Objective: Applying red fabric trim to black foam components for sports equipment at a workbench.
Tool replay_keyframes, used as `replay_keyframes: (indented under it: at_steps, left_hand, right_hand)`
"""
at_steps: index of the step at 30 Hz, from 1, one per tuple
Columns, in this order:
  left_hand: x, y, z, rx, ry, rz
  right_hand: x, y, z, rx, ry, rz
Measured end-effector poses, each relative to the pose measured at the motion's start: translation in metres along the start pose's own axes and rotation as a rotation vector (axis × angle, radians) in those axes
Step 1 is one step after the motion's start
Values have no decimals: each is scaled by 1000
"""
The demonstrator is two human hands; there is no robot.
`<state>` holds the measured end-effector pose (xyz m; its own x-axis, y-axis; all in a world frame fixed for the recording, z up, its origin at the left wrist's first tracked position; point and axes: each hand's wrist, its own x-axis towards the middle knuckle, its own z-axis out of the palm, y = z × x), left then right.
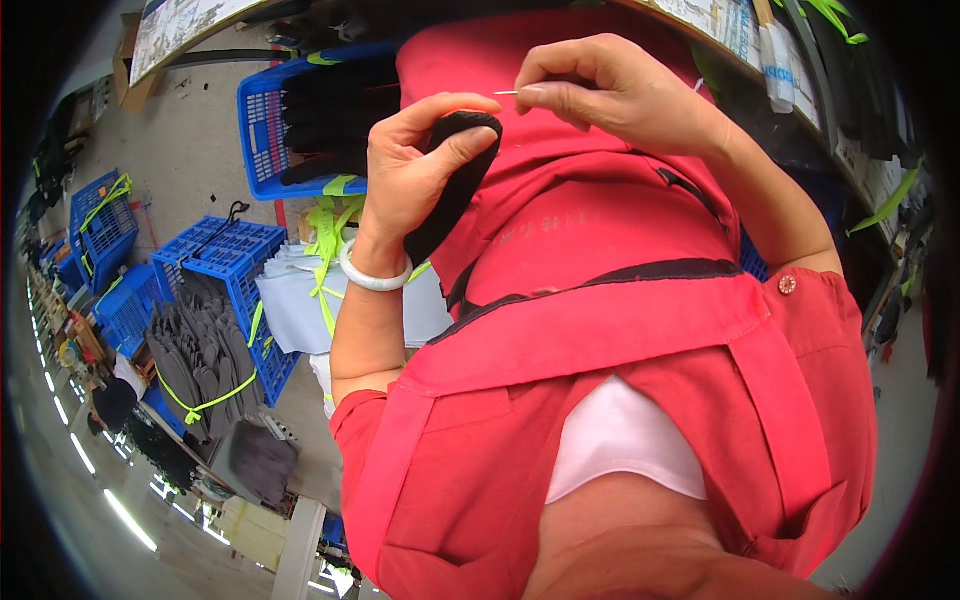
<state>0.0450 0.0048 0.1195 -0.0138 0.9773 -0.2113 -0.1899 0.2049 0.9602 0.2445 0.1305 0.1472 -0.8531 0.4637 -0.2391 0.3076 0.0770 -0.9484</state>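
Note:
My left hand (412,150) is closed round a long black fabric piece (455,195) with a rounded end, the thumb pressed on its face. A bit of bright orange shows along its top edge by the index finger. Just to the right, my right hand (590,90) pinches a thin needle (506,93) between thumb and forefinger. Its tip points left, toward the black piece, with a small gap between them. Any thread on the needle is too fine to make out. Both hands are above my lap, over a red apron (570,210).
A blue crate (262,185) of black pieces stands beyond my left hand. Left of me are another blue crate (225,240), a tied bundle of grey pieces (200,350) and light grey sheets (300,305) with a yellow-green strap. A table edge (735,40) runs at the upper right.

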Motion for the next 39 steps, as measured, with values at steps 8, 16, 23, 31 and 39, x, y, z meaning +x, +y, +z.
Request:
replay_keyframes:
  at_steps: [8, 16, 23, 31, 39]
  left_hand:
    - [0, -9, -2, 66, -53, 42]
    - [-1, -17, 1, 127, -76, 53]
    - [6, -23, 7, 95, -31, 153]
    - [-1, -28, 4, -58, 6, -3]
    - [-1, -20, 18, 311, -92, 127]
  right_hand:
    - [-1, -5, 10, -213, -31, -120]
    - [-3, 7, 22, -350, 2, -209]
    - [-8, 28, 35, 673, -50, 181]
    - [1, 8, 6, 65, -44, 45]
    - [1, -15, 2, -393, -185, -58]
